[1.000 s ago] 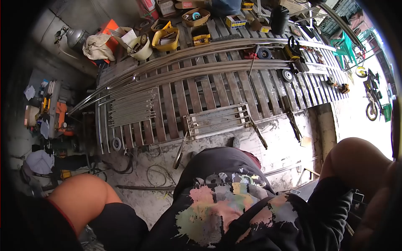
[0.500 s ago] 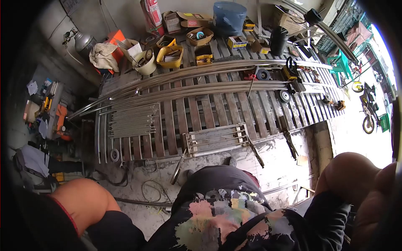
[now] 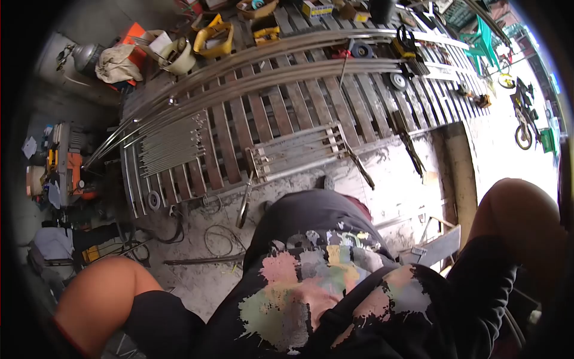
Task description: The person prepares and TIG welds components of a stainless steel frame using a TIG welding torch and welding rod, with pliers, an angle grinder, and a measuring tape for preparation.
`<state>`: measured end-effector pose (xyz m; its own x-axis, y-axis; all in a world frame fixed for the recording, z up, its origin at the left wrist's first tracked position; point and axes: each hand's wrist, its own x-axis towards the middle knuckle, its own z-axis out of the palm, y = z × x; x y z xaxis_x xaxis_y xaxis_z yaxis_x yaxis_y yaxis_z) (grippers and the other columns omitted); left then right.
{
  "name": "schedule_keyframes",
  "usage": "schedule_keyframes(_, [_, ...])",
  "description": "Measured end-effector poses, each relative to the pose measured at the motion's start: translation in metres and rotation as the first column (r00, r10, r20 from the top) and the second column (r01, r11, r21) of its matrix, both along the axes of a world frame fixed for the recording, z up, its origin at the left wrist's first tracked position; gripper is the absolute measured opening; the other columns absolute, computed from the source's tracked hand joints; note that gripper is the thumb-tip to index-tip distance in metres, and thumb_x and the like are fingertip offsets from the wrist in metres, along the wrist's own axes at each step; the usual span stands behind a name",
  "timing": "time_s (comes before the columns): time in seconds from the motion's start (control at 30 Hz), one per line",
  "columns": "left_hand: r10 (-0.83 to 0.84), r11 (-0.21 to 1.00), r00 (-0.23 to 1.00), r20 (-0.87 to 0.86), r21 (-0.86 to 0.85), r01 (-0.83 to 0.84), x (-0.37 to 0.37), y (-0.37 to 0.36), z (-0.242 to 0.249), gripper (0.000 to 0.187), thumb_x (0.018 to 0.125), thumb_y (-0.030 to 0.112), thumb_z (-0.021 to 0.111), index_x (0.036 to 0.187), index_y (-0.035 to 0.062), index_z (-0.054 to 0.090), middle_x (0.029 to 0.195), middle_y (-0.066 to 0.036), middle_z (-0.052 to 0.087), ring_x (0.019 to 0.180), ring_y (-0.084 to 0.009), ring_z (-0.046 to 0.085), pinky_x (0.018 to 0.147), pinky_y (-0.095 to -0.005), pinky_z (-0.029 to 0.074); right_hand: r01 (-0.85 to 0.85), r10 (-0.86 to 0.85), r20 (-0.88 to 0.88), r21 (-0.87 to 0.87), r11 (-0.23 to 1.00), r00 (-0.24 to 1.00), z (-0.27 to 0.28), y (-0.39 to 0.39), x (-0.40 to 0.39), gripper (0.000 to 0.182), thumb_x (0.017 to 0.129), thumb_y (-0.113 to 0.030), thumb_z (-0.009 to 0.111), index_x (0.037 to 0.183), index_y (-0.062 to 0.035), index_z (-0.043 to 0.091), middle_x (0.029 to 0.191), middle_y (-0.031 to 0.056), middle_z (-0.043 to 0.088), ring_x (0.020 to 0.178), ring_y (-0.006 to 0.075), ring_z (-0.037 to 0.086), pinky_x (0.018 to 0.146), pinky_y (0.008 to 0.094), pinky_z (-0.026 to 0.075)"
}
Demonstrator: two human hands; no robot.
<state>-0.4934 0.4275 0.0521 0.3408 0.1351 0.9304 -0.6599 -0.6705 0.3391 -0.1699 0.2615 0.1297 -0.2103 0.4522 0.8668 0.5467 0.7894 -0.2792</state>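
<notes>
Both my elbows are bent, with the forearms running back toward the camera, and neither hand shows. My left arm [image 3: 98, 302] is at the lower left and my right arm [image 3: 517, 218] at the right edge. Ahead is a slatted metal workbench [image 3: 224, 140]. A small rectangular frame of metal bars [image 3: 296, 152] lies along its near edge, with locking clamps [image 3: 359, 167] around it. To its left, many short thin rods [image 3: 173, 143] lie side by side. Long metal bars [image 3: 257, 84] stretch across the bench behind them.
An angle grinder [image 3: 412, 57] and a grinding disc [image 3: 397, 81] rest on the bench's right part. Yellow tubs [image 3: 214, 39] and a cream bucket [image 3: 178, 57] stand at the back. A cable [image 3: 218, 239] lies on the floor. A motorbike [image 3: 525, 116] stands outside at right.
The view has tilted downward and turned slightly, so the bench sits higher in it. Both arms have shifted, and more of the floor at right shows. Nothing on the bench has visibly moved.
</notes>
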Motion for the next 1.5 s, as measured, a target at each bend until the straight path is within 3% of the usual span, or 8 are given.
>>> schedule_keyframes(0.3, [-0.011, 0.999, 1.0, -0.013, -0.039, 0.011, 0.019, -0.001, -0.003, 0.023, 0.106, 0.027, 0.051, 0.085, 0.0179, 0.058, 0.091, 0.003, 0.061, 0.079, -0.014, 0.054, 0.094, -0.0337, 0.04, 0.041, -0.041, -0.006, 0.139, 0.989, 0.999, -0.006, -0.002, 0.011, 0.034, 0.105, -0.037, 0.055, 0.1, -0.0045, 0.066, 0.086, 0.0058, 0.061, 0.08, 0.0201, 0.058, 0.069, 0.0387, 0.047])
schedule_keyframes(0.57, [-0.045, 0.993, 0.959, 0.279, -0.093, 0.074, 0.011, -0.031, -0.041, 0.025, 0.107, 0.026, 0.049, 0.084, 0.0183, 0.058, 0.093, 0.002, 0.062, 0.081, -0.0153, 0.055, 0.094, -0.0342, 0.041, 0.106, -0.01, -0.141, 0.701, 0.705, 0.99, -0.047, 0.008, 0.008, 0.037, 0.107, -0.038, 0.053, 0.094, -0.0072, 0.07, 0.079, 0.0027, 0.063, 0.074, 0.0183, 0.059, 0.064, 0.0379, 0.047])
schedule_keyframes(0.67, [-0.137, 0.973, 0.933, 0.334, -0.132, 0.19, 0.002, -0.045, -0.047, 0.026, 0.109, 0.025, 0.045, 0.089, 0.0171, 0.059, 0.097, 0.002, 0.064, 0.084, -0.0166, 0.057, 0.095, -0.0343, 0.042, -0.04, 0.109, -0.1, 0.528, 0.848, 0.989, -0.106, -0.012, 0.014, 0.033, 0.099, -0.053, 0.066, 0.1, -0.0205, 0.07, 0.085, -0.0059, 0.059, 0.068, 0.0088, 0.06, 0.071, 0.0322, 0.047])
schedule_keyframes(0.8, [-0.75, 0.234, 0.322, 0.577, -0.224, 0.946, 0.035, -0.036, -0.034, 0.023, 0.11, 0.024, 0.046, 0.102, 0.012, 0.065, 0.103, -0.002, 0.069, 0.095, -0.0188, 0.064, 0.099, -0.0384, 0.047, -0.17, 0.167, 0.05, 0.057, 0.984, 0.985, -0.096, -0.028, 0.024, 0.065, 0.098, -0.059, 0.068, 0.134, -0.0064, 0.057, 0.112, 0.0121, 0.06, 0.086, 0.0221, 0.066, 0.084, 0.0437, 0.055])
schedule_keyframes(0.83, [-0.732, 0.358, 0.443, 0.518, -0.261, 0.897, 0.035, -0.033, -0.032, 0.024, 0.11, 0.026, 0.046, 0.102, 0.0121, 0.065, 0.104, -0.002, 0.069, 0.095, -0.0194, 0.064, 0.099, -0.0394, 0.047, -0.184, 0.19, 0.09, -0.077, 0.98, 0.978, -0.09, -0.031, 0.025, 0.076, 0.098, -0.06, 0.068, 0.143, -0.0014, 0.053, 0.119, 0.0179, 0.061, 0.091, 0.0266, 0.067, 0.087, 0.0474, 0.058])
schedule_keyframes(0.97, [-0.285, 0.92, 0.94, 0.189, -0.221, 0.323, 0.02, -0.021, -0.038, 0.029, 0.109, 0.033, 0.046, 0.103, 0.0126, 0.065, 0.106, -0.004, 0.069, 0.097, -0.0218, 0.064, 0.101, -0.0433, 0.046, 0.112, -0.115, -0.175, -0.024, 0.993, 0.978, -0.126, -0.022, -0.006, 0.02, 0.1, -0.048, 0.066, 0.096, -0.0293, 0.073, 0.083, -0.0117, 0.058, 0.063, 0.0017, 0.057, 0.069, 0.0258, 0.043])
schedule_keyframes(1.4, [0.299, 0.954, 0.924, 0.238, -0.094, -0.284, 0.004, -0.014, -0.043, 0.046, 0.108, 0.055, 0.045, 0.104, 0.014, 0.066, 0.112, -0.009, 0.067, 0.103, -0.0295, 0.065, 0.106, -0.0561, 0.043, -0.114, 0.136, 0.038, -0.353, 0.929, 0.99, -0.101, -0.014, 0.024, 0.081, 0.101, -0.074, 0.053, 0.145, -0.006, 0.054, 0.102, 0.0134, 0.061, 0.075, 0.0248, 0.063, 0.067, 0.0454, 0.059])
schedule_keyframes(1.5, [0.582, 0.813, 0.78, 0.231, -0.2, -0.547, -0.002, -0.02, -0.072, 0.05, 0.108, 0.06, 0.045, 0.104, 0.0144, 0.067, 0.113, -0.01, 0.066, 0.104, -0.0312, 0.066, 0.107, -0.0591, 0.042, -0.126, 0.124, -0.024, -0.275, 0.953, 0.992, -0.13, 0.016, 0.018, 0.054, 0.101, -0.056, 0.069, 0.12, -0.0057, 0.066, 0.086, 0.0081, 0.064, 0.066, 0.0195, 0.061, 0.056, 0.0357, 0.053])
